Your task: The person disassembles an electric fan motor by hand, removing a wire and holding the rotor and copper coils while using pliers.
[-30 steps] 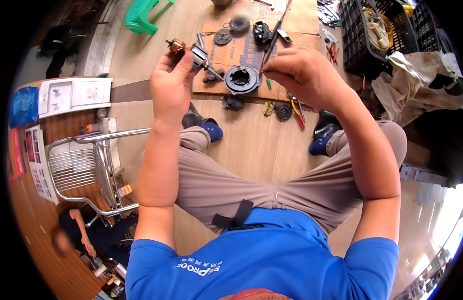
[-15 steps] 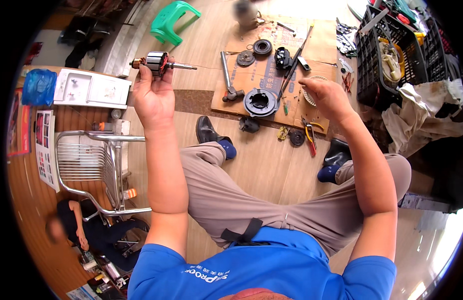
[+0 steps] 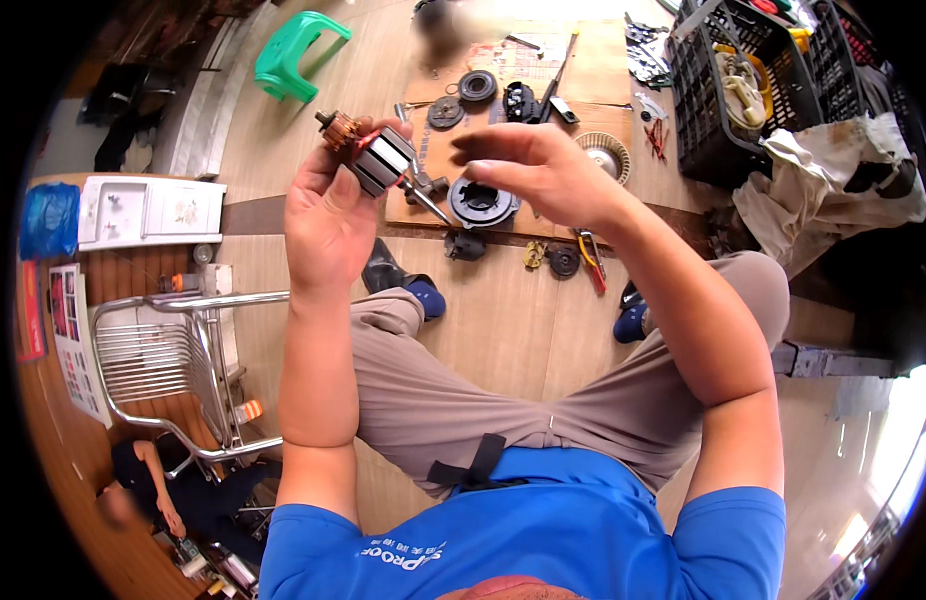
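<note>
My left hand [image 3: 328, 230] grips a motor armature [image 3: 383, 162], its fingers and thumb around the core and the copper-coloured end. The steel shaft slants down to the right, its tip free. My right hand [image 3: 558, 178] is raised to the right of the armature, fingers stretched out toward it and holding nothing. Below and between the hands, a round grey motor housing [image 3: 497, 213] lies on a flattened cardboard sheet [image 3: 595, 85]. A hammer [image 3: 432, 190] lies beside the housing, partly hidden by the armature. A pale ribbed fan wheel [image 3: 605, 155] sits behind my right wrist.
Pliers [image 3: 590, 262], a dark round part [image 3: 563, 262] and a black block [image 3: 464, 246] lie on the floor near my feet. Black crates [image 3: 718, 120] and a crumpled cloth [image 3: 803, 195] stand right. A green stool [image 3: 293, 55], metal chair [image 3: 153, 325] and seated person [image 3: 153, 480] are left.
My left hand has brought the armature nearer and rightward, tilting its shaft downward. My right hand has moved left toward it, its fingers opening out. The view has shifted slightly right.
</note>
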A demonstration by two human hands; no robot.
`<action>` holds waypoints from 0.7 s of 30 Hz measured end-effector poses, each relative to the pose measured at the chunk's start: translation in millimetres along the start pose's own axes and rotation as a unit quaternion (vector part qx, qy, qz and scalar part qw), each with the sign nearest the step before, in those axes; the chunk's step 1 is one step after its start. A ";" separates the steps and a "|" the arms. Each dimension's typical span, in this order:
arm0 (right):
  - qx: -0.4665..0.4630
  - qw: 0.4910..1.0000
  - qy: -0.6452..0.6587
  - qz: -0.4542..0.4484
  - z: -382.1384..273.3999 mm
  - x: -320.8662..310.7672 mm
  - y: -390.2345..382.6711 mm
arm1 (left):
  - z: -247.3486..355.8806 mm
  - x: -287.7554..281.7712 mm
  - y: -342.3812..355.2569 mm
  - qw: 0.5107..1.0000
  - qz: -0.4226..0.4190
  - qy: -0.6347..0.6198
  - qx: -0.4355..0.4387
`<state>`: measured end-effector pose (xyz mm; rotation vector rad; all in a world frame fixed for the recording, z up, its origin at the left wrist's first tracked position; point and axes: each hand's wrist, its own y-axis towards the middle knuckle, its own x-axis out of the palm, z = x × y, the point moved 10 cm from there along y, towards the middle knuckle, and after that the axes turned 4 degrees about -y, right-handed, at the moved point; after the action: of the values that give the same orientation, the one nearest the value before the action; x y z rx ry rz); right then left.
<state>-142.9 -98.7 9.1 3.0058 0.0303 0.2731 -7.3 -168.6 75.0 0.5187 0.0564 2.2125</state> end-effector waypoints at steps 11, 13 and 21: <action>0.038 0.999 0.033 0.008 1.0 14.5 2.9 | -18.0 33.3 -1.4 0.997 -0.067 -0.002 -0.028; 0.023 0.999 0.001 0.028 -1.4 8.7 1.0 | -21.4 29.1 -2.7 0.996 -0.080 0.001 -0.043; -0.085 0.963 -0.179 0.183 -26.8 -29.0 -10.2 | -23.0 36.1 -5.1 0.996 -0.076 0.002 -0.057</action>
<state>-176.4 -86.3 28.8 2.8190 -0.5542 -0.2303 -32.6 -135.0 65.5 0.4335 -0.0280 2.0552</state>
